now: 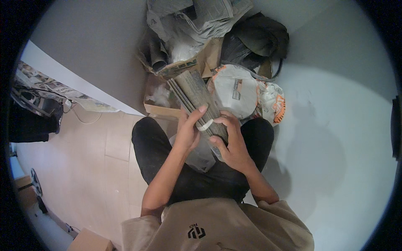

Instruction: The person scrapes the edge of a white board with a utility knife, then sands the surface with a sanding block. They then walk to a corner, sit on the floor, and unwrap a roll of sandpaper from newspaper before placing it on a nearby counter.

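Above my lap I hold a bundle of grey-brown, wood-patterned strips (193, 90), tilted with its far end toward the upper left. A narrow white band (205, 125) crosses it near the middle. My left hand (187, 130) is closed around the bundle's left side, its thumb lying on top beside the band. On the other side my right hand (233, 144) grips the lower part, with fingertips at the band's right end and the thumb on the bundle's near part. Under the hands, a translucent plastic bag (200, 158) lies across my lap.
Ahead stands an open cardboard box (165, 111) with pale crumpled material inside. Crumpled newspapers (201, 19), a dark bag (259, 35) and a white-and-orange package (234, 90) are piled around it. A grey panel (92, 50) rises at left; a pale wall (335, 125) is at right.
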The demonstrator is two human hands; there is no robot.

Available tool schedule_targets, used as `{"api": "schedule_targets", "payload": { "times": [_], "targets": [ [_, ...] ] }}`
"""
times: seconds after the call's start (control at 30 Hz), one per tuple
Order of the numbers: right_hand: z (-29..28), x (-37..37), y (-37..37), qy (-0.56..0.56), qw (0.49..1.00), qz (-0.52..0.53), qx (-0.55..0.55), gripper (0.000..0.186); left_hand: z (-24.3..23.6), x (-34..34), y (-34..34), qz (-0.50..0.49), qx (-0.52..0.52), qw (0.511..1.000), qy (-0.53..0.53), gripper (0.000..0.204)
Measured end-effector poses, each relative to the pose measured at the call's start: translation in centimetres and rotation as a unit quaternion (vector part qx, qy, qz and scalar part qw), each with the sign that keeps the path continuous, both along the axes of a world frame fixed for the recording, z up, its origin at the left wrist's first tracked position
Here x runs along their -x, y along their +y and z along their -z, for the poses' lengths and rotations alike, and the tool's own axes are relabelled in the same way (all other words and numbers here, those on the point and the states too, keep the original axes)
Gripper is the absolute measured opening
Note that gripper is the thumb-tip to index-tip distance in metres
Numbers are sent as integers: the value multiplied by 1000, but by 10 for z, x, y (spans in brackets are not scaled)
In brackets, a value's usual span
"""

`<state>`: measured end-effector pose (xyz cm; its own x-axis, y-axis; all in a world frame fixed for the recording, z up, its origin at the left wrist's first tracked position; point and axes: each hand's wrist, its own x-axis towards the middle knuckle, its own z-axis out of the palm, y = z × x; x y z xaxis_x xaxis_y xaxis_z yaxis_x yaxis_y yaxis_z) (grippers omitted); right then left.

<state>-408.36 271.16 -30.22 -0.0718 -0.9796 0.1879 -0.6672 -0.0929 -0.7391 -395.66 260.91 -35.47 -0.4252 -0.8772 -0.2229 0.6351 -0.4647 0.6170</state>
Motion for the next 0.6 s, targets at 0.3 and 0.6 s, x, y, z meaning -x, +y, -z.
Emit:
{"api": "schedule_targets", "payload": {
  "times": [0.3,0.6],
  "targets": [
    [14,11,-6,-170,982,2,-82,61,10,-22,5,35,-28,998,51,47],
    [12,25,-11,-237,961,29,-143,42,16,-34,9,14,-85,979,185,43]
  ]
}}
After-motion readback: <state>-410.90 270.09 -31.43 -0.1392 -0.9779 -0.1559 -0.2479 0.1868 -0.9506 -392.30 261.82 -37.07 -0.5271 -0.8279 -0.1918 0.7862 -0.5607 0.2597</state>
